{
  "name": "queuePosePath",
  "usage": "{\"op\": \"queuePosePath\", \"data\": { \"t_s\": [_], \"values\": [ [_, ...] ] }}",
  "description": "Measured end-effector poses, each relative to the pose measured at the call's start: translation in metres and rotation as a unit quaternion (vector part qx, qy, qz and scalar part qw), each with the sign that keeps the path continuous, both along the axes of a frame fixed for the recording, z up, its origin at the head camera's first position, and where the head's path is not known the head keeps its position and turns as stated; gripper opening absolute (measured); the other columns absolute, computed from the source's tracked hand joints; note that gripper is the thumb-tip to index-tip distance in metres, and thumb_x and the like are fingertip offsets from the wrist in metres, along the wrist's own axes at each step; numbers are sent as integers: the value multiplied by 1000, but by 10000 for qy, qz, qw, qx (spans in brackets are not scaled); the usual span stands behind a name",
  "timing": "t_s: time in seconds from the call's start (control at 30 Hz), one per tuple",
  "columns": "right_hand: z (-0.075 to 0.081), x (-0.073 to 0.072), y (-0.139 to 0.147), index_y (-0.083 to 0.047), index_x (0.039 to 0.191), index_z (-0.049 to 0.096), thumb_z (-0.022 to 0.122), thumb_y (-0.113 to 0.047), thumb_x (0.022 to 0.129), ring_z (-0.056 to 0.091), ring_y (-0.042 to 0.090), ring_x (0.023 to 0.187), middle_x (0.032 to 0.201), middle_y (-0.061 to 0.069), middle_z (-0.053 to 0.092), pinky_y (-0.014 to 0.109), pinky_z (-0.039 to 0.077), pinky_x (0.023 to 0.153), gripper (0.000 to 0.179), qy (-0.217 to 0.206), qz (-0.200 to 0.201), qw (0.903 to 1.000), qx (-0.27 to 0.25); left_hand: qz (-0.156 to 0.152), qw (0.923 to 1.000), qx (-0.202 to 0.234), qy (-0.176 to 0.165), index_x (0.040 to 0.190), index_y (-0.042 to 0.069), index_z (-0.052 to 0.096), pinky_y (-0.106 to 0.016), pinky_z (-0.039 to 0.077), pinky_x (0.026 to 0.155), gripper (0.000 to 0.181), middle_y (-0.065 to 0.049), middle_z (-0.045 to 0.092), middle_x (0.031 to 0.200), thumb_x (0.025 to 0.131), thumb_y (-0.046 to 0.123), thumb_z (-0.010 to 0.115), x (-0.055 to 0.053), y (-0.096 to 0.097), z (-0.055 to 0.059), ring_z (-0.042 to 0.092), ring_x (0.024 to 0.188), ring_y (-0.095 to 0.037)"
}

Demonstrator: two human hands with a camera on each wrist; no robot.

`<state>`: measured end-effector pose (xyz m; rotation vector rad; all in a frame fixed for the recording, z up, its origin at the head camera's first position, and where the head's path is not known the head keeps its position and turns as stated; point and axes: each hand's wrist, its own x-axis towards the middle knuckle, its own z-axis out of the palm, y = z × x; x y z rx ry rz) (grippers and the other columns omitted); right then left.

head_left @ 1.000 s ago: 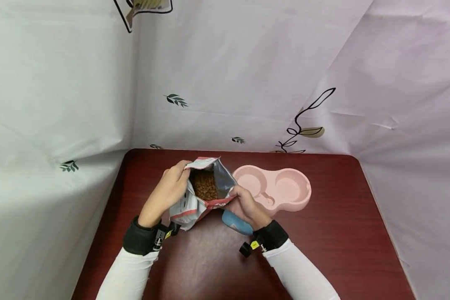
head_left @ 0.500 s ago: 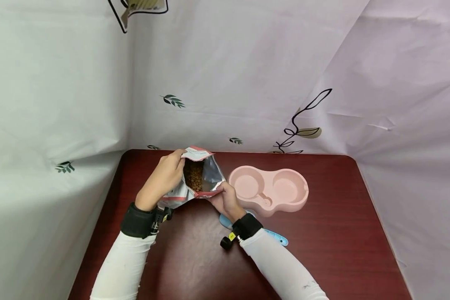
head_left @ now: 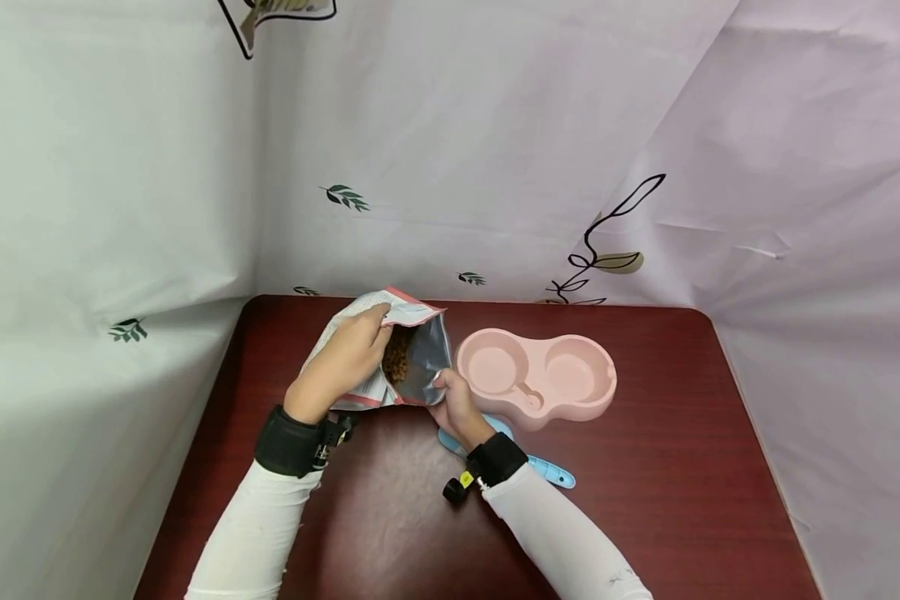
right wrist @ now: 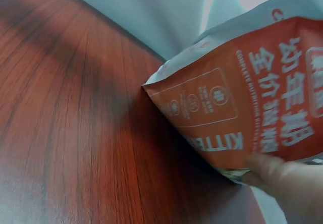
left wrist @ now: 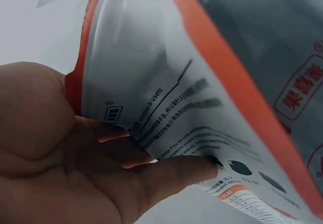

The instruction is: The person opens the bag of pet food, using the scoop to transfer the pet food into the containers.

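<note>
White printed plastic bends under my left grip [head_left: 348, 354], which clasps the kitten-food bag [head_left: 430, 357] at its upper rim; I judge the step in hand to be holding the mouth spread, so I would lift that edge firmly without folding it inward. The brown kibble [head_left: 396, 360] sits inside toward the left, and the bag leans with its opening facing up and rightward. I cannot tell whether its base touches the tabletop [head_left: 667, 433]; resting it there should steady the load. My right grip [head_left: 461, 410] pinches the near right edge, thumb over the silver lining; a gentle outward pull should widen the gap, while slack could let pellets spill. Next comes the blue scoop [head_left: 551, 472], partly hidden, so I would avoid dragging across it. Rightmost, the pink double bowl [head_left: 537, 371] stands near the bag's lip; slow movements should spare it a knock.
</note>
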<state>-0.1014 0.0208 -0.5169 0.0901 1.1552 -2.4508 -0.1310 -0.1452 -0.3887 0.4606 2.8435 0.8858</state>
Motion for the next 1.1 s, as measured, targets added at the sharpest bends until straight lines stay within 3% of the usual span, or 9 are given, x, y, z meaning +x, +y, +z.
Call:
{"op": "queuePosePath", "data": {
  "t_s": [0.23, 0.43, 0.57, 0.67, 0.73, 0.87, 1.0, 1.07, 1.1],
  "values": [
    [-4, 15, 15, 0, 154, 14, 20, 13, 72, 25, 30, 137, 156, 25, 23, 43, 20, 114, 84, 290, 64, 9995, 46, -95, 9997, 107, -175, 143, -6, 41, -52, 42, 105, 45, -25, 49, 143, 104, 16, 42, 10, 8, -4, 44, 132, -35],
    [-5, 23, 22, 4, 149, 24, 24, 15, 78, 36, 30, 115, 130, 22, 37, 36, 30, 93, 72, 370, 108, 9986, 370, -94, 9998, 142, -53, 141, -6, 43, -52, 42, 104, 45, -25, 52, 140, 103, 17, 45, 15, 11, -8, 46, 131, -34],
    [3, 28, 36, 7, 150, 22, 30, 11, 86, 33, 36, 135, 150, 29, 31, 37, 39, 101, 65, 731, 126, 9935, 860, -30, 9998, 201, 9, 142, -3, 44, -52, 42, 105, 45, -23, 52, 141, 103, 19, 45, 17, 13, -10, 45, 132, -33],
    [11, 33, 58, 7, 151, 20, 33, 8, 92, 29, 40, 138, 155, 31, 25, 31, 41, 104, 61, 1281, 209, 9816, 1401, -37, 9996, 265, 28, 143, -1, 44, -52, 41, 106, 45, -21, 51, 142, 103, 19, 45, 17, 14, -10, 44, 133, -32],
    [15, 37, 76, 9, 150, 22, 35, 8, 95, 29, 43, 138, 154, 32, 26, 26, 40, 104, 56, 1788, 237, 9670, 1801, -68, 9995, 303, 43, 144, -1, 44, -52, 41, 106, 45, -21, 51, 143, 103, 19, 46, 18, 14, -10, 44, 133, -31],
    [17, 48, 111, 11, 148, 26, 37, 11, 99, 28, 50, 136, 152, 34, 28, 22, 38, 107, 50, 2905, 276, 9234, 2492, -79, 9993, 355, 74, 144, 1, 44, -52, 41, 106, 45, -20, 51, 143, 103, 19, 46, 18, 14, -9, 44, 133, -30],
    [15, 64, 137, 4, 148, 33, 41, 15, 96, 36, 47, 133, 152, 28, 34, 18, 41, 103, 54, 3492, 244, 8833, 3119, -72, 9991, 408, 54, 144, 3, 45, -52, 41, 106, 43, -18, 52, 143, 103, 19, 46, 17, 13, -9, 44, 133, -29],
    [12, 70, 145, 1, 147, 38, 46, 18, 91, 46, 42, 129, 149, 24, 42, 20, 44, 101, 59, 3905, 164, 8464, 3617, -42, 9991, 413, 77, 143, 3, 46, -52, 41, 106, 43, -18, 53, 142, 104, 19, 46, 16, 12, -9, 45, 132, -29],
    [9, 73, 149, -1, 145, 42, 50, 17, 88, 51, 37, 126, 146, 21, 47, 20, 46, 99, 61, 4169, 81, 8169, 3985, -22, 9991, 418, 77, 143, 4, 46, -52, 41, 106, 43, -17, 53, 142, 104, 19, 46, 16, 11, -10, 45, 132, -29]
  ]
}}
